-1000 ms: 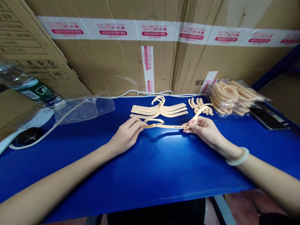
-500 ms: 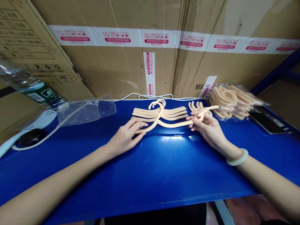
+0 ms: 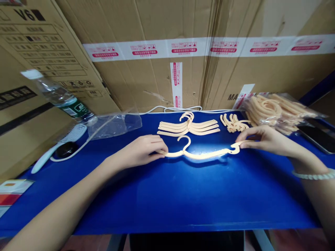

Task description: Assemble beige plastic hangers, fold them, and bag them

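A cream plastic hanger (image 3: pixel 201 153) lies across the blue table (image 3: pixel 183 195), hook pointing away from me. My left hand (image 3: pixel 143 151) pinches its left tip with curled fingers. My right hand (image 3: pixel 264 137) pinches its right tip, a bead bracelet on that wrist. Just behind the hanger sits a neat stack of finished hangers (image 3: pixel 188 127). A small heap of loose cream hanger parts (image 3: pixel 232 122) lies right of the stack, close to my right hand.
A clear bag of more cream parts (image 3: pixel 277 111) rests at the back right, a phone (image 3: pixel 318 137) beside it. An empty plastic bag (image 3: pixel 115 123), a water bottle (image 3: pixel 61 97), a white fan (image 3: pixel 60 144) and cable sit at left. Cardboard boxes (image 3: pixel 167 55) wall the back.
The hanger was turned flat and lowered onto the table, now stretched between both hands. My right hand slid out to the right tip. The view shifted rightward.
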